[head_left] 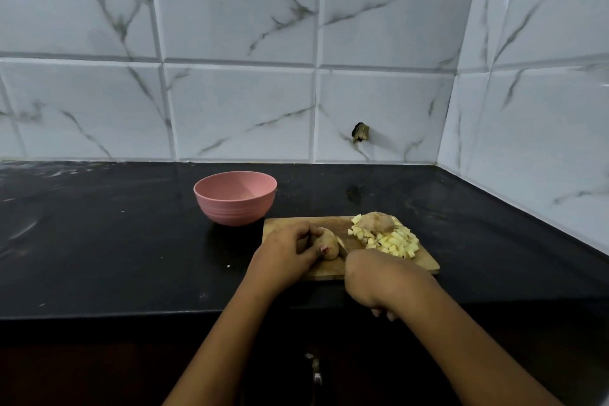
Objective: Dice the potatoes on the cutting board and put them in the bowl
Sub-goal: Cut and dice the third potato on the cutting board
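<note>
Cutting board near counter front edge. Left hand curled round potato, board's left side; right hand grips knife beside it. Diced pile, whole potato far right. Pink bowl just beyond left corner.

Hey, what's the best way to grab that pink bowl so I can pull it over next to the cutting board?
Pinch the pink bowl by its near rim, thumb inside, fingers outside, coming from above and in front. It stands upright, open and apparently empty, and its wall curves in toward the base, so a side clasp may slip. The left hand is nearer but holds a potato.
</note>
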A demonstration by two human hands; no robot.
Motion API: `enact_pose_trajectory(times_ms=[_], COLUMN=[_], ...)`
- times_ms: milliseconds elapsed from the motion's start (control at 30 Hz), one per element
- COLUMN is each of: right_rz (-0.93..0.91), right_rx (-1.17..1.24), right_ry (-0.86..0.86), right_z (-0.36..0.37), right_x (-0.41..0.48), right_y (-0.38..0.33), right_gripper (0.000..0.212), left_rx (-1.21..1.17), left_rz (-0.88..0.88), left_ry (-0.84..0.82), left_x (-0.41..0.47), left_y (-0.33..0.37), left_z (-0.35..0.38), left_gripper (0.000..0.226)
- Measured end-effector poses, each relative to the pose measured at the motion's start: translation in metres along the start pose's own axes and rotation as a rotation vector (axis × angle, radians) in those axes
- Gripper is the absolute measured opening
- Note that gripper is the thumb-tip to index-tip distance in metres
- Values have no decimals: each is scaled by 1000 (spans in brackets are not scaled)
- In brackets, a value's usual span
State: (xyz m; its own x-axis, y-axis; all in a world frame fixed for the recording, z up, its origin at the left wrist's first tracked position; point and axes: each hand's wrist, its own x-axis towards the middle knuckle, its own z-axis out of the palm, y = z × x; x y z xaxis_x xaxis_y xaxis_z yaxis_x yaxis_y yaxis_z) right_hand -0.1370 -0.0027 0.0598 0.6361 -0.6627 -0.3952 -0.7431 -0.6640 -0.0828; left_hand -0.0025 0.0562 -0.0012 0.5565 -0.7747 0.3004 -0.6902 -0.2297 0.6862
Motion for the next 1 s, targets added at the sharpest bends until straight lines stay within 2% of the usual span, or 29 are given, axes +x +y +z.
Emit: enact_pose_trajectory(times_ms=[100, 233, 533, 667, 800, 933, 1000], right_rz=[-47, -86, -122, -109, -61, 0, 29], right_rx=[68, 132, 217, 174, 145, 86, 74], right_ry=[85, 194, 245, 217, 111, 12, 2], right_z=[0, 2, 3, 4, -1, -10, -10], right_x=[3, 7, 5, 3, 6, 14, 14], right_y=[4, 8, 14, 9, 1, -13, -15], right_gripper=[25, 20, 19, 24, 28, 48, 51], left_rx=[18, 50, 42, 34, 34, 24, 23], left_rz=[-3, 7, 10, 9, 4, 6, 2], left_ry=[6, 31, 43, 34, 26, 32, 35], left_x=[-3, -4, -3, -3, -2, 0, 0], left_y=[1, 1, 0, -1, -2, -3, -3], left_z=[-1, -1, 0, 0, 1, 2, 3], left_gripper=[27, 28, 25, 27, 29, 28, 28])
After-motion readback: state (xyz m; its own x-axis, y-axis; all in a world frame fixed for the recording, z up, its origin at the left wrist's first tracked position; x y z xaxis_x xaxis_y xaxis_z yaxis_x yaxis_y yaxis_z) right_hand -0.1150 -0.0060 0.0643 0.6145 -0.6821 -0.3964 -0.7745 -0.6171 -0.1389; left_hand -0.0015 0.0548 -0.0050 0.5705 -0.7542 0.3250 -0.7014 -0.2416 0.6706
